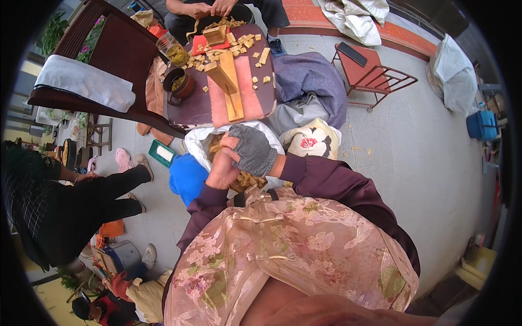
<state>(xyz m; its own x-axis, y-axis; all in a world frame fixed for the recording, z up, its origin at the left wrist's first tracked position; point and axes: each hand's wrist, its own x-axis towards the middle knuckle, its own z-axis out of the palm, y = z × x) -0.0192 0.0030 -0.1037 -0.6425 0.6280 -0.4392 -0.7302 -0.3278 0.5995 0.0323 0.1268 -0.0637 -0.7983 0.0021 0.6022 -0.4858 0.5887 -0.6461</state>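
Observation:
My bare left hand (222,170) and my right hand (253,150), in a grey glove, meet over an open white sack (271,138). The fingers of both are closed together; whatever they pinch is hidden between them. Brown, wrinkled dried pieces (246,183) fill the sack below and around my hands. Just beyond, on a low dark table (187,113), a wooden stand with an upright block (223,77) rests on a pink cloth (248,88). Pale yellow cut chunks (247,41) lie scattered toward the table's far side.
A glass jar (177,55) and a dark mug (178,84) stand at the table's left. Across it, another person's hands (209,8) work. A dark wooden chair (117,51) is left, a red stool (363,68) right. Another person (81,209) stands at far left.

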